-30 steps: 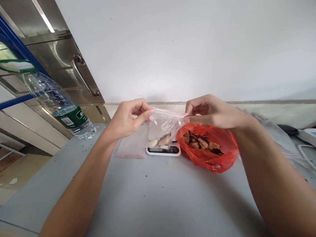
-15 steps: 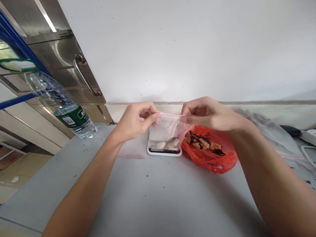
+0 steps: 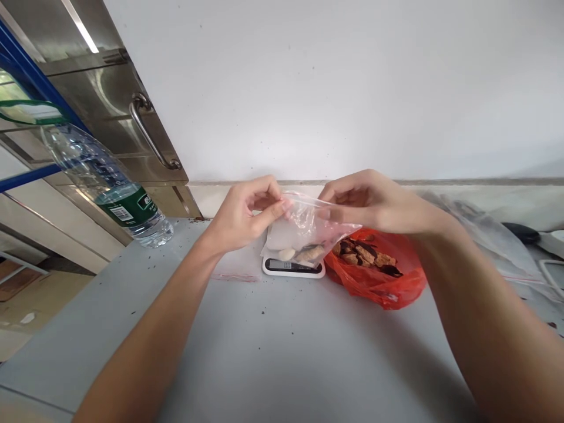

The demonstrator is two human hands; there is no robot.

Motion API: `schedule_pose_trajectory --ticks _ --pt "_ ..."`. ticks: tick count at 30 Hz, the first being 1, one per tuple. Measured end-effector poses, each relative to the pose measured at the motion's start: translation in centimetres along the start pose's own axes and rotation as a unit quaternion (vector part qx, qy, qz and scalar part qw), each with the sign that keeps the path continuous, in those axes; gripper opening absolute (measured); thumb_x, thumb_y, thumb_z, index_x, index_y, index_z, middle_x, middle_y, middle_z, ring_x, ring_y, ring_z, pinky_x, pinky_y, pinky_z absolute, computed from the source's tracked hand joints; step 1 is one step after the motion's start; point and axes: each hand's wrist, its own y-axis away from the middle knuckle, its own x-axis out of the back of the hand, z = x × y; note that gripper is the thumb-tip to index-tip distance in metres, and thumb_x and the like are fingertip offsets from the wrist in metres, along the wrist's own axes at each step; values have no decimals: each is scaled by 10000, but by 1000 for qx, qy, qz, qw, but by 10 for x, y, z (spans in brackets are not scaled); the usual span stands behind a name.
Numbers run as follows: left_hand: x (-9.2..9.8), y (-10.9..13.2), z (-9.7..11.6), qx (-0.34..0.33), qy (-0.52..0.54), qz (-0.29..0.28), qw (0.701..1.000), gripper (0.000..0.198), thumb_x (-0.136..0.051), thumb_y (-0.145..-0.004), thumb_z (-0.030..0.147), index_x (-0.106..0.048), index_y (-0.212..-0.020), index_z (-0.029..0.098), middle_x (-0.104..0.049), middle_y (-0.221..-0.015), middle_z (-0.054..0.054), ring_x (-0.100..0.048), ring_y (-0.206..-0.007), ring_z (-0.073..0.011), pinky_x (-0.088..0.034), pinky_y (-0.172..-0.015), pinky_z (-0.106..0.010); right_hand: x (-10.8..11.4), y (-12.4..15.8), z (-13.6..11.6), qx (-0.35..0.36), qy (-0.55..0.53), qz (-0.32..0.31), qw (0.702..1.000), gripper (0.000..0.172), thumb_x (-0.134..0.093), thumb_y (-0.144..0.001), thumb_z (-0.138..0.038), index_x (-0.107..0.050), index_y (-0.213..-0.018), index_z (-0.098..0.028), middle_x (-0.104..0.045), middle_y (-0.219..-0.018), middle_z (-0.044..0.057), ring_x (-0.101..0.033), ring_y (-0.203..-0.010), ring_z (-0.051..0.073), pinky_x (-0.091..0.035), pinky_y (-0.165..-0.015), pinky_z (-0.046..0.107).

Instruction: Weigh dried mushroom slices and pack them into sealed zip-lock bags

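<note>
A small clear zip bag (image 3: 304, 232) with a few pale and brown pieces at its bottom hangs just above a small white digital scale (image 3: 293, 267). My left hand (image 3: 244, 211) pinches the bag's top left corner between thumb and fingers. My right hand (image 3: 370, 200) pinches the top edge on the right. The bag is tilted, its lower right corner stretching over an open red plastic bag (image 3: 379, 276) that holds brown dried pieces (image 3: 363, 254).
A clear water bottle (image 3: 110, 188) with a green label stands at the table's far left, before a steel cabinet door with a handle (image 3: 150, 135). Empty zip bags (image 3: 233, 264) lie left of the scale. Clear plastic and white cables (image 3: 520, 252) lie at the right.
My hands have drawn closer together along the bag's top edge. The bag has lifted slightly off the scale and tilted, its lower right corner swinging toward the red bag.
</note>
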Motion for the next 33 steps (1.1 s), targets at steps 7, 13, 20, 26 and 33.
schedule_pose_trajectory --ticks 7,13,20,26,33 --pt "-5 0 3 -22 2 -23 1000 237 -710 -936 359 -712 -784 177 -769 -782 -57 -726 -755 -192 -597 -728 -293 -2 -1 -1 47 54 30 997 368 -728 -912 -413 -585 -644 -206 -434 -535 -60 -351 -504 83 -270 -480 267" --pt "-3 2 7 -37 -48 -2 998 254 -648 -951 271 -728 -731 170 -741 -717 -30 -696 -702 -159 -573 -677 -248 -4 -1 -5 7 29 9 1000 365 -738 -897 -477 -629 -685 -200 -494 -535 -53 -395 -484 85 -301 -474 268" --pt "-5 3 5 -16 -27 -16 999 227 -654 -954 302 -742 -792 171 -766 -782 -47 -716 -757 -178 -590 -743 -276 -9 -5 -3 61 75 35 995 362 -706 -918 -477 -583 -687 -227 -433 -544 -57 -350 -508 102 -274 -488 282" --pt "-7 1 0 15 -20 -61 998 131 -717 -889 284 -766 -825 180 -808 -864 -45 -754 -832 -204 -605 -812 -310 -12 -4 -5 33 69 77 994 449 -671 -936 -505 -466 -638 -239 -355 -575 -49 -325 -529 113 -252 -507 298" --pt "-9 1 2 24 -21 -71 997 152 -693 -902 266 -776 -815 173 -805 -827 -46 -752 -790 -192 -597 -751 -286 -20 -9 -7 47 131 77 987 459 -625 -952 -528 -493 -618 -243 -332 -568 -34 -266 -548 135 -228 -529 331"
